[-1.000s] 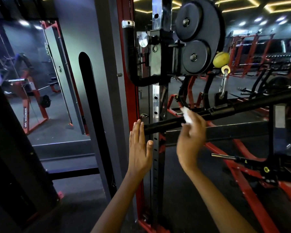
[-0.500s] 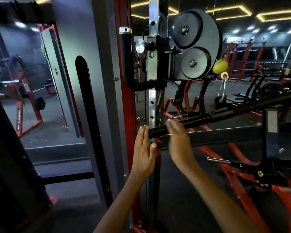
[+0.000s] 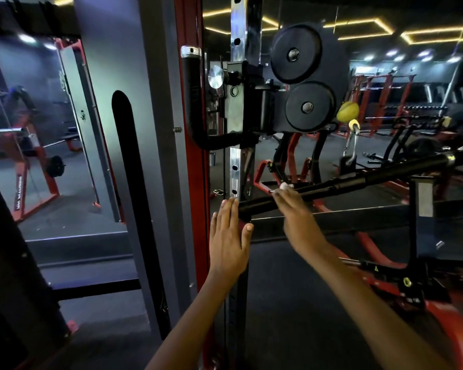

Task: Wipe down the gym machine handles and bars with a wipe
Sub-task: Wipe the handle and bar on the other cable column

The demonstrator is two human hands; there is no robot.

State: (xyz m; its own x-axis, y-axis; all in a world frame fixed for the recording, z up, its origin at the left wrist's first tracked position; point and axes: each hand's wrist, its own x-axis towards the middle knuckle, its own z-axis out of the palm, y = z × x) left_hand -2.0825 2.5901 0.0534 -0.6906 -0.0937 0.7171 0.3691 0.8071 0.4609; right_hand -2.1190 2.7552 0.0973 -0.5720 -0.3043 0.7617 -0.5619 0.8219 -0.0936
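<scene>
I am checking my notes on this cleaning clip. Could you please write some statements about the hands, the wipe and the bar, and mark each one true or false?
1. The right hand holds a white wipe against the long black bar. True.
2. The left hand grips the bar tightly. False: its fingers are straight, lying flat by the perforated upright near the bar's end.
3. A yellow ball hangs beside the two round black pulleys. True.
4. The wipe is at the bar's far right end. False: it is near the left end, close to the upright.
5. The curved black handle has a silver cap on top. True.
</scene>
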